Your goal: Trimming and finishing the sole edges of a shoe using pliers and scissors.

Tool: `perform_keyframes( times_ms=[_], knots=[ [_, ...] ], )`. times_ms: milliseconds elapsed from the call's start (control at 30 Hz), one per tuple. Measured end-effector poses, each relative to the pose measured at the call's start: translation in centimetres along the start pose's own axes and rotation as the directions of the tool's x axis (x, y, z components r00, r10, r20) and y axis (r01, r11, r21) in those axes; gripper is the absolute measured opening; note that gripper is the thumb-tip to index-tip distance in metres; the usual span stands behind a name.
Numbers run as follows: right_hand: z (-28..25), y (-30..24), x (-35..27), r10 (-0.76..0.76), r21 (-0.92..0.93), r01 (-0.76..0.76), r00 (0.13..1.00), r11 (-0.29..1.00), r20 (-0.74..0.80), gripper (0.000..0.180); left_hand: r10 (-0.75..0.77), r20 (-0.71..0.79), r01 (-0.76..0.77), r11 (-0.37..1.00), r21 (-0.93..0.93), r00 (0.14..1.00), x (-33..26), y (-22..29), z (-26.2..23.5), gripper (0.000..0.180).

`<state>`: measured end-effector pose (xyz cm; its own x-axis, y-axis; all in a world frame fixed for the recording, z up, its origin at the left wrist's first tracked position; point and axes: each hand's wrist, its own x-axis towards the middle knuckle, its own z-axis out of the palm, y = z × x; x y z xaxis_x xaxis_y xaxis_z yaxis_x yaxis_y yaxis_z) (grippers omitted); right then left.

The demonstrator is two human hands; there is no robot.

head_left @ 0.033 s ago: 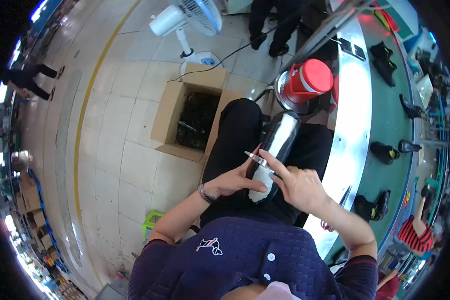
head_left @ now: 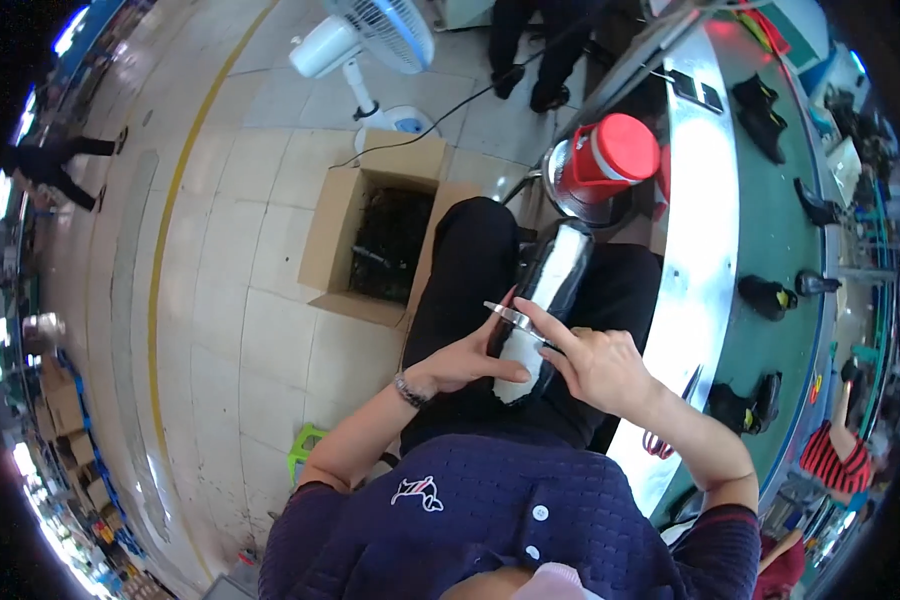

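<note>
Tiled floor and green conveyor bench

The pale tiled floor (head_left: 220,260), marked with a yellow line (head_left: 170,250), carries an open cardboard box (head_left: 335,240) of dark parts, a white fan (head_left: 370,40) on its round base with a black cable running off, and a small green stool (head_left: 305,450) near the person's seat. At right, the long bench (head_left: 705,220) with a green belt (head_left: 780,230) bears black shoes (head_left: 770,297) spaced well apart along it, and a flat dark device (head_left: 698,90) lies on its steel edge.
</note>
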<state>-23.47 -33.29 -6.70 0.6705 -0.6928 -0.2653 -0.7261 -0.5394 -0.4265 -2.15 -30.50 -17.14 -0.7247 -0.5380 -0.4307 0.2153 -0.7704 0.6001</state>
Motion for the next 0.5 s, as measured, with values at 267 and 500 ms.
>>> perform_keyframes(
  times_ms=[267,500],
  knots=[
    [-2.3,2.4,2.3,0.023,0.121,0.032,0.904,0.992,-0.427,0.07,0.206,-0.194,-0.21,0.978,0.003,0.959,0.5,-0.6,1.8,0.075],
    [-0.4,4.6,1.2,0.172,0.074,-0.158,0.955,0.985,-0.24,0.065,0.245,-0.272,-0.254,0.967,0.002,0.93,-0.1,-1.6,1.9,0.079]
  ],
)
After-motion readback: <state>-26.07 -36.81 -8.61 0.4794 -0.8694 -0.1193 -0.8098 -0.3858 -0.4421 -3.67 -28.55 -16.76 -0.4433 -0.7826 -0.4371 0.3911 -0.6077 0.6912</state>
